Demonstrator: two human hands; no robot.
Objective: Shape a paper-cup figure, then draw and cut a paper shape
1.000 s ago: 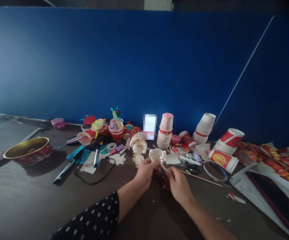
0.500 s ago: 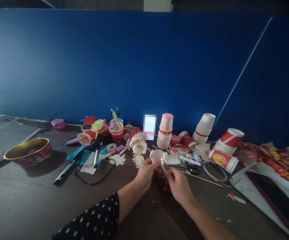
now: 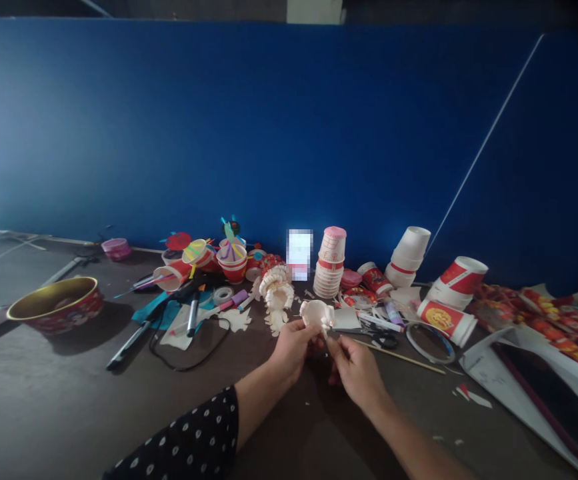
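Clasping a curled, fringed paper cup, left hand clamps it, right hand pinches its thin strip.

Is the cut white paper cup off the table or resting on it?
Off the table: the left hand holds the cut paper cup up, with the right hand at its lower edge.

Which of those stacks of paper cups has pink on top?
The tall upright stack, straight ahead of the right hand; its top is pink. The white stack to its right leans over and shows no pink.
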